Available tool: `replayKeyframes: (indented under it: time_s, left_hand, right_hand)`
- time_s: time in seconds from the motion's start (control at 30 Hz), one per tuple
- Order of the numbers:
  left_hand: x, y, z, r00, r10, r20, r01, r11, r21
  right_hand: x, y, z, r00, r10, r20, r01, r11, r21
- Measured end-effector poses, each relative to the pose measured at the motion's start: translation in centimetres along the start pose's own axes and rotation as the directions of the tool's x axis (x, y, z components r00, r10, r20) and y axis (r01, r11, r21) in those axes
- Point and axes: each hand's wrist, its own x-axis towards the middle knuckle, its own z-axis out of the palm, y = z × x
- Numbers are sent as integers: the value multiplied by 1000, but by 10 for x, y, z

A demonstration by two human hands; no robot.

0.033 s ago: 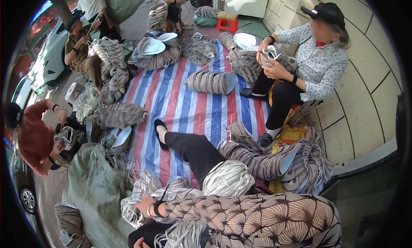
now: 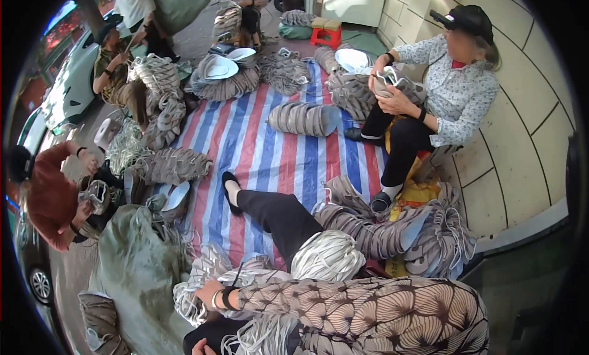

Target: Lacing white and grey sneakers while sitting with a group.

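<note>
My right hand (image 2: 210, 293), with a bracelet and a dark band on its wrist, reaches left from a patterned sleeve. Its fingers are curled down against a heap of grey-beige shoe uppers (image 2: 211, 263) with pale laces. Whatever they grip is hidden, and a thin dark strip sticks up close to the wrist. Only a small part of my left hand (image 2: 201, 347) shows at the lower edge, beside my black trouser leg; its fingertips are cut off. A bundle of loose white laces (image 2: 261, 336) lies near my lap. Beyond my sleeve sits a big ball of white laces (image 2: 328, 255).
A striped tarp (image 2: 270, 165) covers the ground, bearing stacked uppers (image 2: 304, 119) and pale insoles (image 2: 221, 66). A large green sack (image 2: 138, 263) lies to my left. Seated co-workers handle uppers at right (image 2: 454, 91) and left (image 2: 49, 189). Cars stand behind on the left.
My hands have hardly moved. The co-worker at right has slightly shifted the upper in their hands. At the far left, the standing person's green bag has moved a little.
</note>
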Motion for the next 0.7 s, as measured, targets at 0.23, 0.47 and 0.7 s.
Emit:
replayKeyframes:
  time_s: [0.23, 0.47, 0.7]
  left_hand:
    - [11, 9, 9, 993, 116, 28, -114, 992, -57]
    - [-9, -14, 12, 998, 8, 67, -4, 998, -56]
    - [3, -29, 35, 996, -62, 57, 74, 966, -247]
  right_hand:
    - [-23, 13, -16, 997, -71, -37, 72, 997, 36]
    - [-32, 8, -11, 981, -116, -152, 123, 992, 36]
    - [-31, -1, -6, 958, -196, -208, 216, 974, 73]
